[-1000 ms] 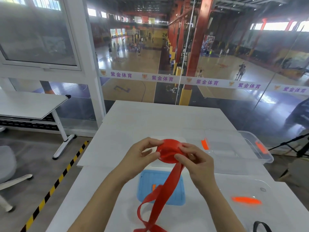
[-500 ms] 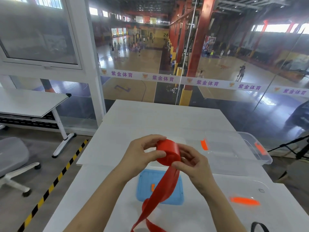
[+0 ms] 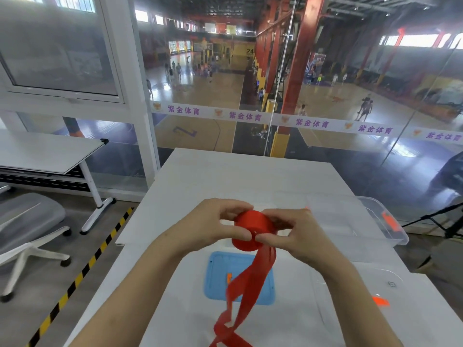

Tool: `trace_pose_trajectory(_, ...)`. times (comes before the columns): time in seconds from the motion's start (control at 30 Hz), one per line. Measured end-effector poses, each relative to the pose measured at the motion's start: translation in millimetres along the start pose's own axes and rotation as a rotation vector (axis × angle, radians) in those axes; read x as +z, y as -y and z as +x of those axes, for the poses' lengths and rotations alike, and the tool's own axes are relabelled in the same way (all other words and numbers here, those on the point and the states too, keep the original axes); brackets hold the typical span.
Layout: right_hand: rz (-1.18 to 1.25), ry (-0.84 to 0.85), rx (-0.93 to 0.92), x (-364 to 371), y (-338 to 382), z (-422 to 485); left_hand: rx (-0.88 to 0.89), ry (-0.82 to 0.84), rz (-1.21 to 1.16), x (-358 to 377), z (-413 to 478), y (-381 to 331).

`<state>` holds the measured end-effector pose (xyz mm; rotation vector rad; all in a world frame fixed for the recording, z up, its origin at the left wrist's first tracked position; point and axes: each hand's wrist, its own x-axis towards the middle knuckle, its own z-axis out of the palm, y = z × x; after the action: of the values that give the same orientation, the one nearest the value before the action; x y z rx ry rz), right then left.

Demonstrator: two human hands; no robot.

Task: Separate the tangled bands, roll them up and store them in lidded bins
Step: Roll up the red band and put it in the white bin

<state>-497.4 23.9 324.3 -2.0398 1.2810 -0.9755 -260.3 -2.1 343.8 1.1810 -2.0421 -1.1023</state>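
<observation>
Head camera, looking down at two bare hands raised over a white bench (image 3: 225,176). Between them we see a red band (image 3: 251,230), most of it wound into a fat roll. Our left hand (image 3: 208,226) pinches the roll from the left, thumb below and fingers (image 3: 231,205) curled over the top. Our right hand (image 3: 303,237) grips it from the right, with the thumb pressed on the near edge, almost tip to tip with the left thumb. Both hands touch the roll, so neither is nearer. Its axis seems to point up and away from us, though blur leaves this uncertain.

The loose tail (image 3: 253,276) leaves the roll at its lower right, just under the right thumb, and hangs down toward us. Its length runs from the roll toward the near bench edge. It twists low down and leaves the bottom of the frame, so its end is hidden. We judge that further winding needs the tail to feed up flat, and that the twist could get rolled in.

Behind the tail, flat on the bench, lies a blue lid (image 3: 218,279). A clear bin (image 3: 375,221) stands to the right, beyond the right hand and apart from the roll. Left of the bench are an office chair (image 3: 27,219) and a second table (image 3: 45,151).
</observation>
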Motion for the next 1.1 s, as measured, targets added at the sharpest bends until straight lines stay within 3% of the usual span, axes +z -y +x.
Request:
trace_pose_trajectory(0.13,0.021,-0.002,-0.011,-4,4,5,0.039,-0.027,0.100,-1,4,-11)
trace_pose_trajectory(0.4,0.419,-0.122,0.141,14,-14,-9,0.098,-0.212,-0.307,11,-5,-8)
trace_pose_trajectory(0.6,0.459,-0.257,0.106,13,-8,-7,0.088,-0.172,-0.513,16,-9,-8)
trace_pose_trajectory(0.73,0.398,-0.198,0.088,-10,3,-1,0.056,-0.051,-0.348,-8,-8,-9)
trace_pose_trajectory(1.0,0.150,-0.032,0.099,-27,14,14,0.040,-0.004,0.165,-23,4,-33)
trace_pose_trajectory(1.1,0.136,-0.009,0.095,-26,14,13,0.071,-0.017,0.228,-21,5,-35)
